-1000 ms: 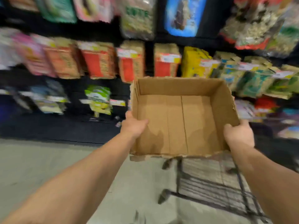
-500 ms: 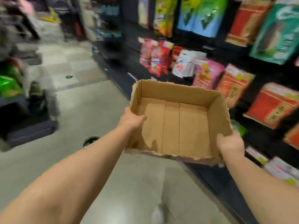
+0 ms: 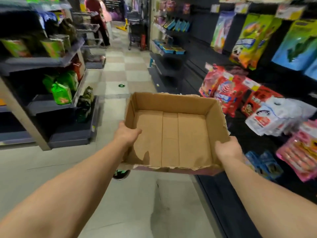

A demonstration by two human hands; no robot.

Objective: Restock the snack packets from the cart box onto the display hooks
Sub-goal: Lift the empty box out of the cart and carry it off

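Aisle floor (image 3: 120, 69) runs ahead, with snack packets (image 3: 223, 93) hanging on the display hooks along the right. Held out over it at about waist height is the cardboard box (image 3: 171, 134), with nothing inside. The left hand (image 3: 127, 134) curls over its left wall, thumb inside; the right hand (image 3: 228, 148) clasps the near right corner. With stock apparently gone, carry it level, grips firm on the torn rim, watching the person (image 3: 97, 19) ahead.

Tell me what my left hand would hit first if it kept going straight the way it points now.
The left hand already grips the cardboard box by its left wall, thumb inside, so the box comes first. Beyond it lies checkered aisle floor; depth there is unclear.
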